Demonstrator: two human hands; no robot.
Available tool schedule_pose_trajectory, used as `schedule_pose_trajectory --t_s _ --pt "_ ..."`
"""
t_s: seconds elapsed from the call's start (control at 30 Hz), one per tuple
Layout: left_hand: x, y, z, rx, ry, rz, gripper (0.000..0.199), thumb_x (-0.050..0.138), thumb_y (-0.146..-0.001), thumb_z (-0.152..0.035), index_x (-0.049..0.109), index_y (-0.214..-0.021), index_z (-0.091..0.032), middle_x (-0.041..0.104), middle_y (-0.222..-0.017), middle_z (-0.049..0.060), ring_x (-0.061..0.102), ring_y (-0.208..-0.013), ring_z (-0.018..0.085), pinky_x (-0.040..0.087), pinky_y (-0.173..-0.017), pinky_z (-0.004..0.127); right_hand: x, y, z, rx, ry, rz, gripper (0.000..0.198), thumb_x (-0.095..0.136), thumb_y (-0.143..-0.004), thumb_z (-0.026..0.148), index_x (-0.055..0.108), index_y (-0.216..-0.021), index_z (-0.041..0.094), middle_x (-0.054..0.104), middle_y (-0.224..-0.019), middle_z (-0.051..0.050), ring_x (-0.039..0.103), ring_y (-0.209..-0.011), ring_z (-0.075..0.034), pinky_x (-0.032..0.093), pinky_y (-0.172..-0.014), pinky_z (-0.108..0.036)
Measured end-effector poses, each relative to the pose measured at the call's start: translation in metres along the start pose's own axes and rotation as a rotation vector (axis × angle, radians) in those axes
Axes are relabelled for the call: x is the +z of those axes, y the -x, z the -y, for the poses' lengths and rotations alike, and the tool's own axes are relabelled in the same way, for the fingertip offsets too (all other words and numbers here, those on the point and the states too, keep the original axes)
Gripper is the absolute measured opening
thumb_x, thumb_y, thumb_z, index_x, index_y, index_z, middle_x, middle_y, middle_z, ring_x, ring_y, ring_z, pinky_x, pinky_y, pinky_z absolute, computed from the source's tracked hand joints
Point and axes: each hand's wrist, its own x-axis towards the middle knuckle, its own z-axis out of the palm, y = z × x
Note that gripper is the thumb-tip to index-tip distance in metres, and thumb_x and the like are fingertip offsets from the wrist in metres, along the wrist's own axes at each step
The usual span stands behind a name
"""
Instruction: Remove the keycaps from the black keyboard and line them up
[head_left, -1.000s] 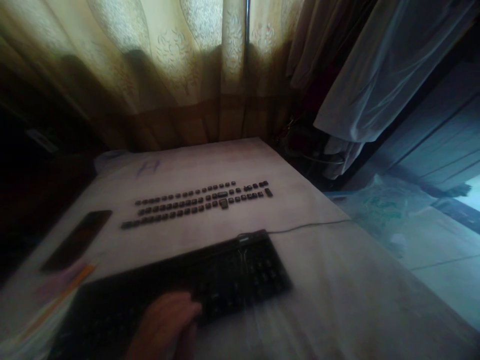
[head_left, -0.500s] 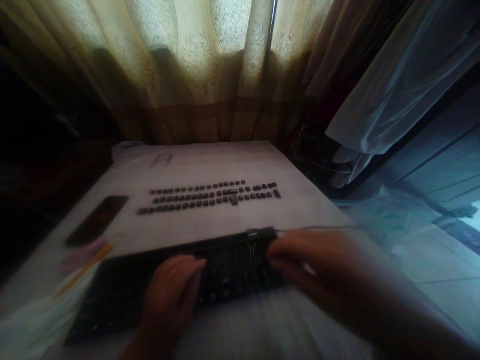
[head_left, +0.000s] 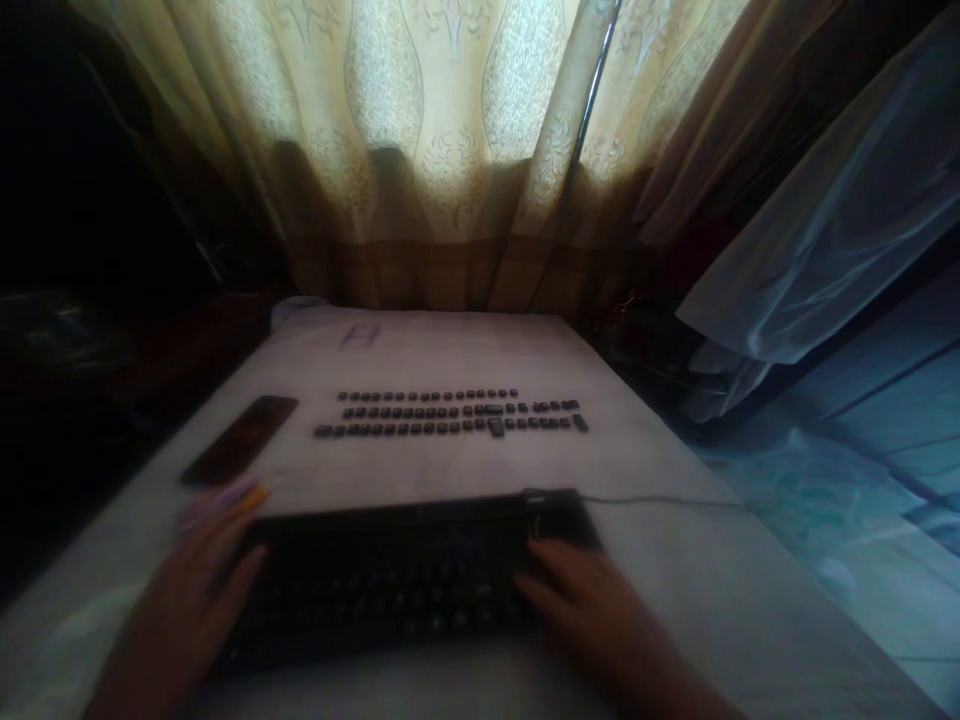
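Observation:
A black keyboard [head_left: 405, 590] lies across the front of the table, many of its keys off and several rows still bearing keys. My left hand [head_left: 187, 590] is at its left edge, blurred, thumb apart from the stretched fingers. The fingertips reach a yellow-orange stick-like thing [head_left: 256, 497] and a pinkish cloth [head_left: 210, 503]; whether they touch these I cannot tell. Over the keyboard's right end, my right hand [head_left: 581, 590] has its fingers parted, with nothing visible between them. Loose black keycaps [head_left: 435, 411] sit in three rows behind the keyboard.
A dark phone [head_left: 244, 437] lies on the left of the pale-covered table [head_left: 450, 350]. The keyboard's cable [head_left: 660, 500] runs off to the right. Patterned curtains [head_left: 450, 180] hang behind, and white fabric [head_left: 795, 260] hangs at the right. Clear plastic [head_left: 810, 500] is beside the table.
My left hand has moved left from the keyboard's middle to its left edge by the yellow-orange thing. My right hand's fingers have parted at the keyboard's right end. The view has shifted.

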Motion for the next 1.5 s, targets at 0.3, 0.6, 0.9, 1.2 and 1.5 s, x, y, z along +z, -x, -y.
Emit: schedule_pose_trajectory --t_s 0.3,0.6,0.9,1.2,1.5 --pt "0.005 0.008 0.001 -0.16 0.025 -0.007 0.04 0.049 -0.087 -0.046 0.059 -0.12 -0.026 0.065 -0.123 0.008 0.064 -0.109 0.031 0.053 -0.091 0.047 -0.003 -0.011 -0.006 0.069 -0.115 -0.116 0.025 0.047 -0.091 0.015 0.068 -0.101 0.021 0.072 -0.097 -0.009 0.069 -0.083 -0.022 0.059 -0.069 -0.033" --pt "0.011 0.014 -0.025 -0.353 0.316 -0.06 0.039 0.046 -0.089 -0.044 0.062 -0.118 -0.022 0.061 -0.131 0.009 0.054 -0.124 0.029 0.042 -0.105 0.05 0.008 -0.024 -0.043 0.502 -0.398 -0.147 0.021 0.053 -0.09 0.036 0.069 -0.09 0.023 0.071 -0.088 -0.006 0.069 -0.08 -0.023 0.058 -0.073 -0.038" --pt "0.01 0.016 -0.069 -0.653 0.791 0.022 0.041 0.046 -0.09 -0.039 0.059 -0.125 -0.019 0.056 -0.136 0.009 0.047 -0.131 0.026 0.03 -0.112 0.049 -0.028 -0.034 -0.052 0.749 -0.384 -0.202 0.033 0.053 -0.081 0.052 0.07 -0.088 0.025 0.071 -0.084 -0.005 0.068 -0.077 -0.027 0.055 -0.07 -0.038" --pt "0.017 -0.001 -0.065 -0.227 0.663 0.205 0.039 0.032 -0.096 -0.028 0.058 -0.12 -0.012 0.069 -0.112 0.014 0.068 -0.101 0.022 0.055 -0.086 0.037 -0.009 -0.094 0.024 0.953 -1.018 0.018 0.031 0.063 -0.076 0.049 0.061 -0.089 0.02 0.06 -0.058 0.001 0.056 -0.048 -0.014 0.045 -0.044 -0.024" --pt "0.035 -0.022 -0.032 0.084 0.466 0.261 0.029 0.044 -0.091 -0.026 0.067 -0.108 -0.02 0.069 -0.111 0.007 0.057 -0.113 0.023 0.041 -0.103 0.047 0.014 -0.111 0.08 1.031 -1.422 0.161 0.036 0.072 -0.07 0.038 0.061 -0.099 0.021 0.072 -0.076 -0.003 0.07 -0.071 -0.019 0.056 -0.068 -0.032"
